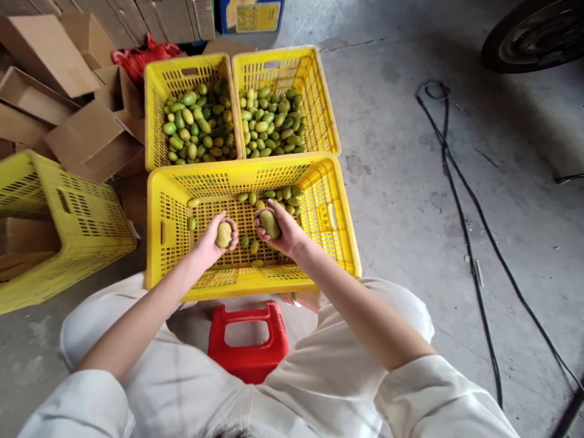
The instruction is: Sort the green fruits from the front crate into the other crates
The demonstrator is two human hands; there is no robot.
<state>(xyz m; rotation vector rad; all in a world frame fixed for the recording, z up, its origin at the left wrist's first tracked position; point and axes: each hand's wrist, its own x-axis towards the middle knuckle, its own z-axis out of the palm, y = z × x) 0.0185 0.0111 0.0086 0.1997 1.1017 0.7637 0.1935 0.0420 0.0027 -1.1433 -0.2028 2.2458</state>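
My left hand (pixel 219 236) is closed around a pale yellow-green fruit (pixel 224 235), oval and smooth. A greener, larger-looking fruit (pixel 269 224) sits in the curled fingers of my right hand (pixel 285 231). Both hands are over the near yellow crate (pixel 157 243), a little apart from each other. On its slotted floor lie loose green fruits, mostly gathered toward the far right corner (pixel 293 201), with a few scattered below and left of my hands. The exact kind of fruit is not certain.
Two more yellow crates, left (pixel 152 109) and right (pixel 326 115), hold many similar fruits behind the near one. Cardboard boxes (pixel 86 134) and another yellow crate (pixel 91 219) stand at left. A red stool (pixel 241 362) is below me. A black cable (pixel 465 225) crosses the floor near a wheel (pixel 533 36).
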